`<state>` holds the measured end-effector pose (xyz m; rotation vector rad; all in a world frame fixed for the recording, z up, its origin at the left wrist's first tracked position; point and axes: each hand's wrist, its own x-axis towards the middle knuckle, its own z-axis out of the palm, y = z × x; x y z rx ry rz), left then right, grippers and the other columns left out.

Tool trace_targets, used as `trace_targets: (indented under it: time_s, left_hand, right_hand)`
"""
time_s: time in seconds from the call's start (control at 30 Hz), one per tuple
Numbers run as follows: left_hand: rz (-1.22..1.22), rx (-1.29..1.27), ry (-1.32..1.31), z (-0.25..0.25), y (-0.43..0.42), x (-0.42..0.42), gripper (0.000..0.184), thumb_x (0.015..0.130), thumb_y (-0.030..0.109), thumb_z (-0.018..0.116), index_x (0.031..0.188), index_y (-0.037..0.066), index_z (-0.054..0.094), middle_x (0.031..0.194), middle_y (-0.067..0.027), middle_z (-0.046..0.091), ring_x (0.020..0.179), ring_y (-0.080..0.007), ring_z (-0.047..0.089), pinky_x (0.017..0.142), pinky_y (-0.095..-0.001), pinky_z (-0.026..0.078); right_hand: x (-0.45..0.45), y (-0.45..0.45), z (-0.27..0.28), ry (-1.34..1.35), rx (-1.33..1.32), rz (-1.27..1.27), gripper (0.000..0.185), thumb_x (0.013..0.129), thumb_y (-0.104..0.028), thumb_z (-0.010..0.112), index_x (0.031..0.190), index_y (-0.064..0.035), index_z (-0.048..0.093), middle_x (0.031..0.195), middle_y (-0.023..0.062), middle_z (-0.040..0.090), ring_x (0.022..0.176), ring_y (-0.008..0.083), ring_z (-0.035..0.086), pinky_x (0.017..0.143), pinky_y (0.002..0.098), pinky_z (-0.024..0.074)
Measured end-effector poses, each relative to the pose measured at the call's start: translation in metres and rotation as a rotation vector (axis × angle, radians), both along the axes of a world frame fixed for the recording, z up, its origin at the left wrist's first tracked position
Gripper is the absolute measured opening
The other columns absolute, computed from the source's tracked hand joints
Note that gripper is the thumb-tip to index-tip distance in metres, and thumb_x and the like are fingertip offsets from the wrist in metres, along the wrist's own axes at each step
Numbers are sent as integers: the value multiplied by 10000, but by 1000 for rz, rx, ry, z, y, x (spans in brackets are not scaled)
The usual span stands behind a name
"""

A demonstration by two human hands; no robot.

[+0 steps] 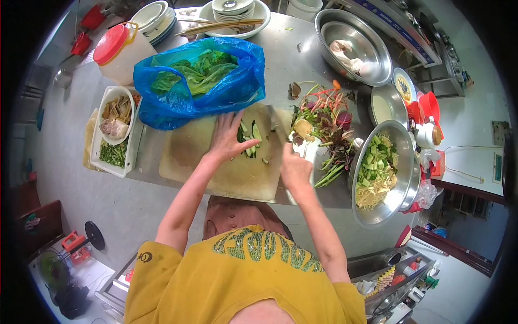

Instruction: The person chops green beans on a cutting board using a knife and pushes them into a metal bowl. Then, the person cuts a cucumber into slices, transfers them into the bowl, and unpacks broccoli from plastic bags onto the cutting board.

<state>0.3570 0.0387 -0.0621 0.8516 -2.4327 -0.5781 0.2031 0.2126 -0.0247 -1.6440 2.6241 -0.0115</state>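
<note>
Closest in, mid-frame, the right hand (297,171) has its grip closed on a knife (280,125), and just left of it the left hand (226,139) lies spread, grip wide and holding nothing, thumb right at the cut green strips (256,131) on the cutting board (216,175)! Beyond comes a blue bag (162,100) of leafy greens (205,73), upper left of centre, then 2 nested steel bowls (373,48) on the desk (291,43), upper right.
</note>
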Motion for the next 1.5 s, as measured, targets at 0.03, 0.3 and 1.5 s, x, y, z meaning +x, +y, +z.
trace_targets:
  time_s: [0.03, 0.3, 1.5]
  left_hand:
    - [-3, 3, -3, -1, -3, -3, 946, 731, 522, 799, 1423, -9, 432, 1424, -226, 452, 1363, -428, 362, 1160, -494, 267]
    - [-209, 46, 2, 4, 15, 30, 952, 696, 532, 810, 1408, 11, 454, 1361, -203, 482, 1279, -395, 439, 1128, -519, 307]
    - [-589, 154, 710, 153, 111, -202, 489, 672, 196, 818, 1138, 92, 718, 1422, -187, 496, 1289, -370, 470, 1070, -467, 383]
  right_hand:
    - [10, -2, -2, 17, -9, 53, 252, 834, -118, 606, 1057, -45, 514, 649, 177, 665, 579, 357, 686, 518, 482, 532]
    - [18, 54, -15, -689, -87, -101, 200, 1003, -203, 521, 1148, -66, 515, 633, 118, 643, 514, 252, 663, 423, 380, 483]
    - [-33, 77, 137, -1123, -925, -631, 346, 1045, -207, 491, 1354, -55, 459, 596, -23, 476, 436, 53, 457, 374, 228, 396]
